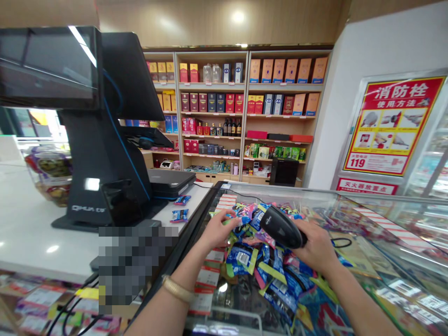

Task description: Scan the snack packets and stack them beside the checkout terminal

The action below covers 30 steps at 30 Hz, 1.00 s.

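Observation:
My right hand [315,245] is wrapped round the handle of a black barcode scanner [282,226], whose head points left over a heap of snack packets. My left hand [217,229], with a beige band on its wrist, pinches a small blue packet [244,220] at the heap's left side. Just right of it, partly behind the scanner, lies another blue packet [258,217]. Below both hands, more shiny blue, pink and yellow-green packets [241,257] are piled on the glass countertop [241,298]. Some of the pile is hidden by the scanner and my right hand.
At left a black cash register [108,154] stands on a white counter [21,200]. Two small blue packets [179,215] lie beside it. A pixelated area covers something in front. A plastic jar [52,175] stands behind. Shelves [212,114] of boxes and bottles line the back wall.

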Each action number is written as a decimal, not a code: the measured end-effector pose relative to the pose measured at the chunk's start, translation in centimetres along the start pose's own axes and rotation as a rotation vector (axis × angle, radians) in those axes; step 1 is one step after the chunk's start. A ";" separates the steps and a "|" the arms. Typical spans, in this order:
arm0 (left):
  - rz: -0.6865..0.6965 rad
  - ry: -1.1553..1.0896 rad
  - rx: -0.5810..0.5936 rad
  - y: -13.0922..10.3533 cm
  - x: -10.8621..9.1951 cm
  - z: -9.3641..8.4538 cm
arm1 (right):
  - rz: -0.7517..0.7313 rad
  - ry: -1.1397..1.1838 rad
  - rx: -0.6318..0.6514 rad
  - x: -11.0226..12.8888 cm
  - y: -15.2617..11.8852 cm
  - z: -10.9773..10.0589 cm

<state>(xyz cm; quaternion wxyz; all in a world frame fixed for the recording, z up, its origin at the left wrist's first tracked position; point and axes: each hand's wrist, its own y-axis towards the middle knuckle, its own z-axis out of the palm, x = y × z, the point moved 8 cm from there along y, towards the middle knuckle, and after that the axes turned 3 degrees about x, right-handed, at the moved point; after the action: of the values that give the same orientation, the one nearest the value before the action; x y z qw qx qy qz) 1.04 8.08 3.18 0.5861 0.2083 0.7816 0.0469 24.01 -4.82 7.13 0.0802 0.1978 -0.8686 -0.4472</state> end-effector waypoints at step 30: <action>-0.513 -1.470 -0.136 -1.3 0.9 3.9 | 0.032 0.130 0.168 2.8 0.4 1.5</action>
<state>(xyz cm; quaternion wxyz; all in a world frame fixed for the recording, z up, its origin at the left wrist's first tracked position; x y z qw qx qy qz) 4.09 6.56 0.73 0.9574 -0.0379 0.2121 -0.1922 20.84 -4.64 6.43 0.1268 0.2185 -0.8991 -0.3575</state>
